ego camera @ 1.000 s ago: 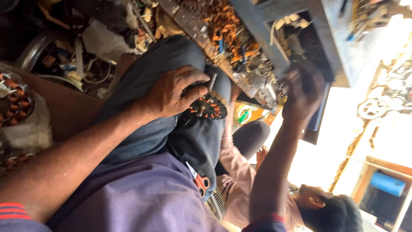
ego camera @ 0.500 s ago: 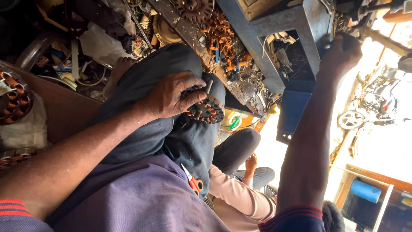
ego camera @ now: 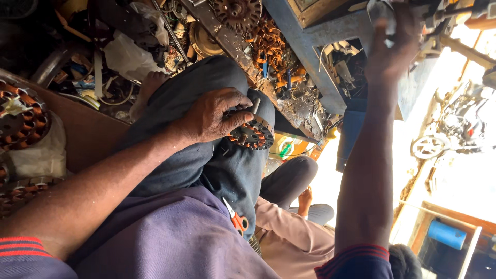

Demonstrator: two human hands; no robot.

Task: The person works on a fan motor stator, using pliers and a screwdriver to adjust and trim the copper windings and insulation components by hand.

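My left hand (ego camera: 214,114) rests on my knee, fingers curled over a round motor stator (ego camera: 254,135) with copper windings. A short metal rod (ego camera: 255,106) sticks out between its fingers. My right arm is stretched far up, and my right hand (ego camera: 391,47) is closed around a grey metal part (ego camera: 380,10) at the top edge of a blue metal bench (ego camera: 330,36). Most of that part is hidden by the fingers and the frame edge.
Orange-handled scissors (ego camera: 237,221) lie on my lap. Another person in a pink shirt (ego camera: 294,243) sits close by my legs. Copper coils and scrap (ego camera: 268,46) litter the bench ledge. More wound stators (ego camera: 20,119) sit at the left, and a blue drum (ego camera: 447,235) at the lower right.
My right hand has risen from the bench's dark opening to its top edge and closed on the metal part. My left hand has stayed on the stator.
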